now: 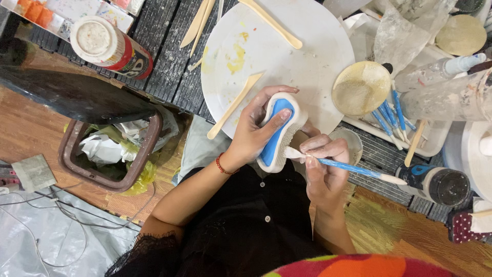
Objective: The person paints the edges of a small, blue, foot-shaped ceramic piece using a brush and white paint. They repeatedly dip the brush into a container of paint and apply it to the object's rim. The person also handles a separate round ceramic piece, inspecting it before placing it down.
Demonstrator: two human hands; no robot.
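Observation:
My left hand [254, 131] grips a white and blue scrubbing brush [277, 131], thumb across its blue back, bristles facing right. My right hand [323, 166] holds a blue-handled modelling tool [353, 169] with white tips. The tool's near tip rests against the brush bristles. Both hands hover over my lap at the edge of a round white board [307, 56] stained with yellow. A small pale cup [352, 143] sits just behind my right hand.
Wooden modelling sticks [236, 105] lie on the white board. A round sponge [361, 88] and several blue tools [389, 115] rest in a white tray at right. A red-labelled jar [110, 47] lies upper left. A brown waste bin [110, 149] with crumpled paper stands at left.

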